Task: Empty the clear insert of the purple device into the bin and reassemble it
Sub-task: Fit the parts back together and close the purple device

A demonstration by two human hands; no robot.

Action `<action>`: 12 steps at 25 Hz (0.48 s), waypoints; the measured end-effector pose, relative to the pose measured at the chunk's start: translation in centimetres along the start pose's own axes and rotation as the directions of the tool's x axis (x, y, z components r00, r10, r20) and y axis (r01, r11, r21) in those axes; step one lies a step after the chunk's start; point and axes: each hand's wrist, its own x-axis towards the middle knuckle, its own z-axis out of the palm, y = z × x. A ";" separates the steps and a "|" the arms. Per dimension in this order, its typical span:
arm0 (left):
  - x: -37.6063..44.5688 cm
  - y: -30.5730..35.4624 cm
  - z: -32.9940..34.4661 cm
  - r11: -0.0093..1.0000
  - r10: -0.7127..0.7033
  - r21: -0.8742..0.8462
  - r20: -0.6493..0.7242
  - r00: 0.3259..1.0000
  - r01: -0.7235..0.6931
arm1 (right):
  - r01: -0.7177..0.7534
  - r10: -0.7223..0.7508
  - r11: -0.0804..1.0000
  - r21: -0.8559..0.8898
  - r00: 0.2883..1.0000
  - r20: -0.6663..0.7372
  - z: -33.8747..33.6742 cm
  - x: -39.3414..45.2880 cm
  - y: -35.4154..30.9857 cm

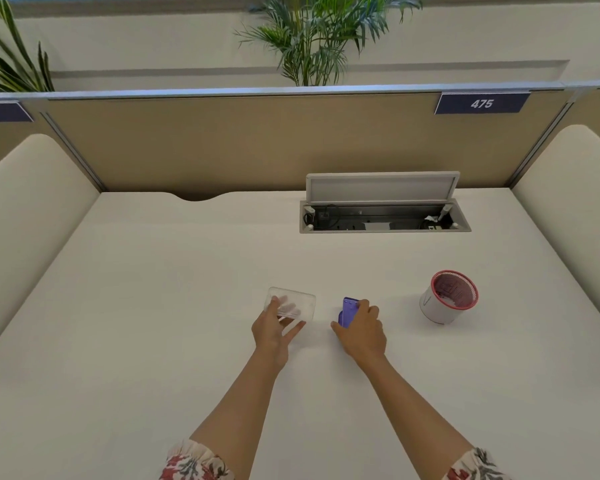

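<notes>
Head view shows the left hand (274,329) gripping the clear rectangular plastic insert (290,303) left of the small purple device (349,311) clasped by the right hand (361,329) on the white worktop (153,323) — best carry the insert level to the far-right red-rimmed white bin (448,297) — then tip.

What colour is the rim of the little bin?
Red, on a white bin; the head view shows it.

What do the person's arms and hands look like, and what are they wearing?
Both arms are bare from the hands to well above the wrists. The left hand and right hand wear no gloves, and no rings, watch or bracelets can be seen. At the bottom edge, each arm comes out of a loose, ruffled white sleeve with a red and grey-green flower print.
</notes>
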 end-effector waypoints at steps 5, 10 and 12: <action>0.1 0.2 -0.7 0.999 -0.037 0.002 0.038 0.999 0.037 | 0.008 -0.009 0.996 0.093 1.000 0.008 -0.5 -0.4 0.2; 0.5 0.0 -1.0 0.998 -0.043 0.052 0.022 0.999 0.042 | 0.036 -0.058 0.909 0.415 0.997 0.042 -2.6 -0.8 -0.8; 0.6 -0.2 -0.8 0.997 -0.071 0.042 0.061 0.996 0.068 | 0.025 -0.083 0.851 0.525 0.993 0.088 -3.6 -1.1 -1.9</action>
